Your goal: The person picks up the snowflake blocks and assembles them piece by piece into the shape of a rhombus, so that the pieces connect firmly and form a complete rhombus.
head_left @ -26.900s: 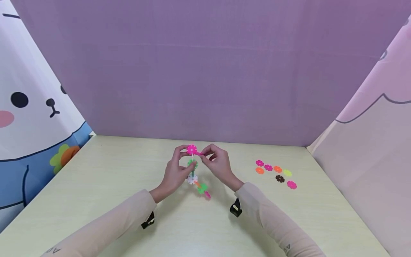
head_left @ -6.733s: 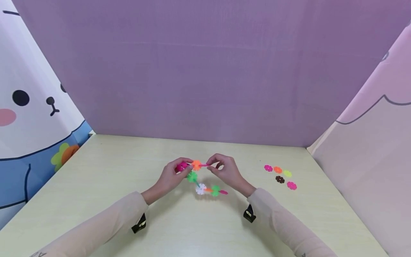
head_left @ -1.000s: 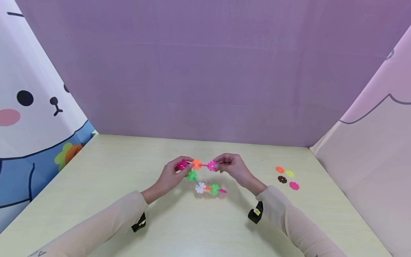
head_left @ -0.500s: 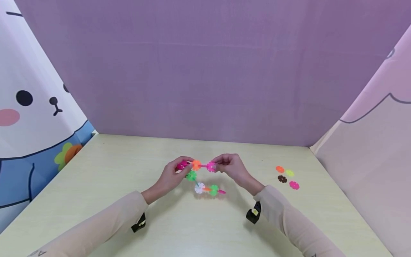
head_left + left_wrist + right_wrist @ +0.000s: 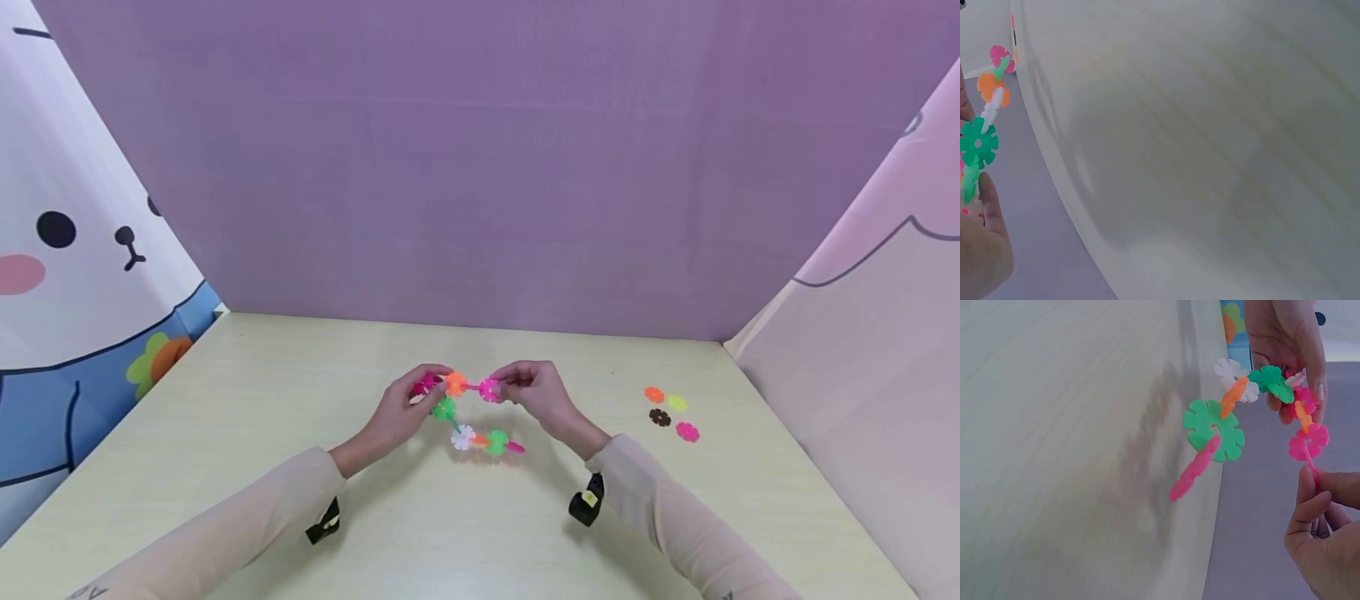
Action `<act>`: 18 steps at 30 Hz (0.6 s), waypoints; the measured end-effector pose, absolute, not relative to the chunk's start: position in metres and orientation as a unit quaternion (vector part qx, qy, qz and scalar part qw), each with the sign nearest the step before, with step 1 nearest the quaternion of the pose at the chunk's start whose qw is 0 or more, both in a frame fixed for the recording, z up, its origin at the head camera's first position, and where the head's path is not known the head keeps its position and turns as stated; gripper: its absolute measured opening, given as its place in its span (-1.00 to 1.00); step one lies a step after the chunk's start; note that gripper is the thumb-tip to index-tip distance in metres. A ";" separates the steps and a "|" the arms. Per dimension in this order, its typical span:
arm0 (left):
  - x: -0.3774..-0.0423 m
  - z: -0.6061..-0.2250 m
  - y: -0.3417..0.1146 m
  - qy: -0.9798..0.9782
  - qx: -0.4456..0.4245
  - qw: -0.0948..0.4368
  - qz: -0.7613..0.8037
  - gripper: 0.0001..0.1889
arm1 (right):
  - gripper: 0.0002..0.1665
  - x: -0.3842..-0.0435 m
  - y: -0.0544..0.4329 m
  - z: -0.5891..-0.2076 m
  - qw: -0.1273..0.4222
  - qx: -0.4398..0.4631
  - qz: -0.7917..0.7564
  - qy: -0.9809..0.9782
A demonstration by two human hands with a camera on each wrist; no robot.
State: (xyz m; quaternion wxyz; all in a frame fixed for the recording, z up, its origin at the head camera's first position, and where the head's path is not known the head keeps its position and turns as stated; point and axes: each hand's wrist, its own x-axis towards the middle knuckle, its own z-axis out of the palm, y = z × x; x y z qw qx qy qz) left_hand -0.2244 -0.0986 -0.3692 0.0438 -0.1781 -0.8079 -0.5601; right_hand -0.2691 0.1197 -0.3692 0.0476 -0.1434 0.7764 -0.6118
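Joined flower-shaped plastic discs form a curved chain held above the table. My left hand grips its pink part between thumb and fingers, beside an orange disc. Opposite it, my right hand pinches a pink disc at the chain's end. In the right wrist view, that thin pink disc stands edge-on in a flat pink disc. The chain's other end hangs free, with green, white and pink discs. Left fingers hide some joints.
Loose flower discs lie at the table's right: orange, yellow, brown and pink. A purple panel rises behind the table. Printed cloths flank it.
Since the earliest frame, the chain has gained orange and pink discs and the loose group has shrunk. Over the last second, the right hand and chain have shifted slightly left.
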 end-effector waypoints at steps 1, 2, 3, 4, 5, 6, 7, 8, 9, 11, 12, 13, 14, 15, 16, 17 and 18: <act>-0.224 -0.369 -0.099 -0.808 -0.180 0.046 -0.559 -0.70 | -0.80 -0.269 0.119 -0.369 0.047 -0.142 -0.611 0.777; -0.224 -0.369 -0.099 -0.808 -0.181 0.049 -0.558 -0.70 | -0.80 -0.269 0.119 -0.370 0.046 -0.141 -0.610 0.778; -0.224 -0.369 -0.099 -0.808 -0.183 0.052 -0.558 -0.70 | -0.81 -0.269 0.119 -0.370 0.045 -0.138 -0.609 0.780; -0.224 -0.369 -0.099 -0.807 -0.186 0.054 -0.558 -0.70 | -0.81 -0.269 0.119 -0.370 0.043 -0.138 -0.608 0.780; -0.225 -0.369 -0.099 -0.806 -0.187 0.057 -0.558 -0.70 | -0.81 -0.269 0.118 -0.371 0.041 -0.138 -0.608 0.781; -0.225 -0.369 -0.099 -0.805 -0.188 0.060 -0.559 -0.70 | -0.81 -0.269 0.118 -0.371 0.039 -0.139 -0.608 0.781; -0.225 -0.370 -0.099 -0.804 -0.189 0.063 -0.560 -0.69 | -0.81 -0.269 0.118 -0.371 0.037 -0.139 -0.608 0.781; -0.225 -0.370 -0.099 -0.803 -0.188 0.064 -0.562 -0.69 | -0.81 -0.269 0.118 -0.372 0.036 -0.140 -0.608 0.780; -0.226 -0.370 -0.099 -0.802 -0.188 0.065 -0.564 -0.68 | -0.81 -0.269 0.118 -0.372 0.034 -0.141 -0.609 0.780; -0.225 -0.371 -0.099 -0.800 -0.185 0.065 -0.566 -0.66 | -0.80 -0.269 0.117 -0.372 0.034 -0.143 -0.610 0.778; -0.225 -0.371 -0.099 -0.800 -0.184 0.066 -0.568 -0.65 | -0.80 -0.269 0.117 -0.373 0.034 -0.142 -0.612 0.777; -0.225 -0.371 -0.099 -0.800 -0.182 0.065 -0.569 -0.64 | -0.79 -0.268 0.117 -0.373 0.034 -0.142 -0.614 0.776; -0.225 -0.371 -0.099 -0.799 -0.180 0.063 -0.569 -0.62 | -0.79 -0.268 0.117 -0.373 0.034 -0.141 -0.615 0.775; -0.225 -0.371 -0.099 -0.800 -0.179 0.061 -0.570 -0.61 | -0.79 -0.268 0.117 -0.373 0.035 -0.141 -0.617 0.774; -0.224 -0.371 -0.099 -0.799 -0.180 0.060 -0.570 -0.59 | -0.79 -0.268 0.117 -0.373 0.035 -0.141 -0.618 0.773; -0.224 -0.371 -0.099 -0.800 -0.180 0.058 -0.570 -0.58 | -0.79 -0.267 0.116 -0.373 0.036 -0.141 -0.619 0.772; -0.224 -0.372 -0.099 -0.800 -0.180 0.056 -0.570 -0.57 | -0.79 -0.267 0.116 -0.373 0.036 -0.140 -0.619 0.772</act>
